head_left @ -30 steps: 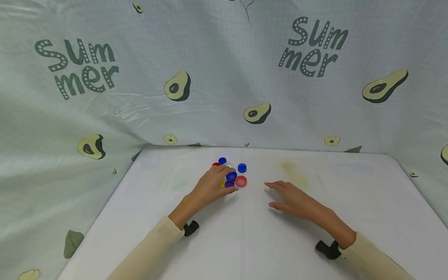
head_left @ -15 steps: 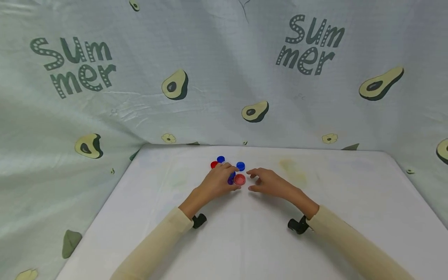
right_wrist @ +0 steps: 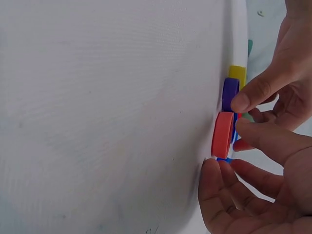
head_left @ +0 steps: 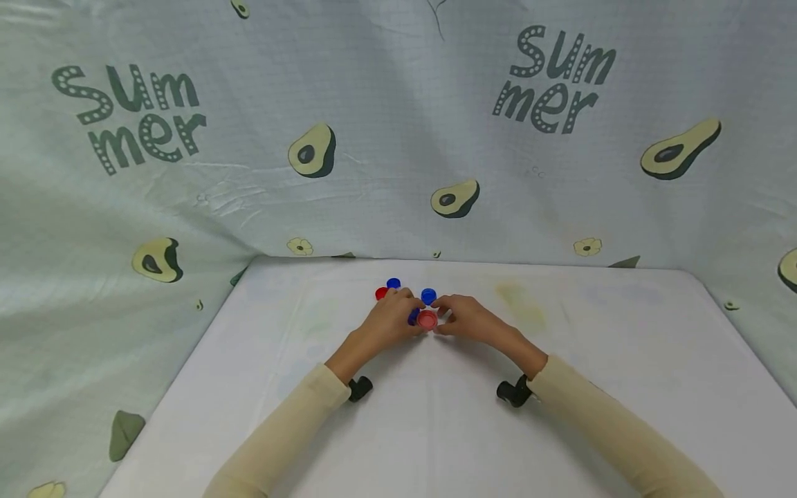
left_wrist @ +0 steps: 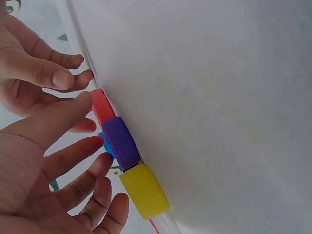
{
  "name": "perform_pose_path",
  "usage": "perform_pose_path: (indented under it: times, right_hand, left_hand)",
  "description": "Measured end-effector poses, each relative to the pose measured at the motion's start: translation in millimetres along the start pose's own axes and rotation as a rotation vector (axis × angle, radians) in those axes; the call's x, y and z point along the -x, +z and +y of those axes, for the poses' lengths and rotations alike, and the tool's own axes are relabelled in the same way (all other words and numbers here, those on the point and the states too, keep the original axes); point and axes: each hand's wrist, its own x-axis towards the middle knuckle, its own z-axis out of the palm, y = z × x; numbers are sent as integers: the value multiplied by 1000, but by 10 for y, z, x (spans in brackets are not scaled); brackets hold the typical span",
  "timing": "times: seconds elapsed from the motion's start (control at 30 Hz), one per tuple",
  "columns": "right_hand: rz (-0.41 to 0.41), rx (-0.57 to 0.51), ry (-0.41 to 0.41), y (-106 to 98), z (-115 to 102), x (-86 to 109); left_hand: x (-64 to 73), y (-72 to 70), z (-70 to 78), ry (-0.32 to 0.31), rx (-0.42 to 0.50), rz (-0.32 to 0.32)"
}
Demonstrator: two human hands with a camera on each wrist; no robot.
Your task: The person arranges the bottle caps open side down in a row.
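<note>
Plastic bottle caps sit in a cluster at the back middle of the table. My left hand [head_left: 387, 321] arches over the cluster, its thumb tip right at a coral-red cap [head_left: 427, 320]. From the other side my right hand [head_left: 472, 319] reaches to that same cap, thumb and fingers spread about its edge without pinching it. A purple cap [left_wrist: 122, 143] and a yellow cap [left_wrist: 145, 191] stand beside it, mostly hidden under the left hand in the head view. Just behind the coral-red cap lies a blue cap [head_left: 428, 296].
Beyond my left hand lie another blue cap [head_left: 394, 283] and a red cap [head_left: 381, 294]. A white cloth covers the table [head_left: 429, 429]. Behind it hangs a printed curtain [head_left: 386, 104] with avocados and lettering.
My right hand has moved left and away from me to the coral-red cap. My left hand has shifted slightly right, covering more of the cluster.
</note>
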Motion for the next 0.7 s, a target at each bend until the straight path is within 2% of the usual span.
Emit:
perform_pose_path:
  times: [0.2,0.37,0.7]
  right_hand:
    - [9,-33,36,26,13,-38]
    - [24,-54,36,39,52,-90]
    - [99,-71,-6,-16,96,-32]
  left_hand:
    - [-25,51,-31,-18,30,-8]
    - [-44,36,-38,-28,48,-10]
    - [-89,33,-27,65,83,-10]
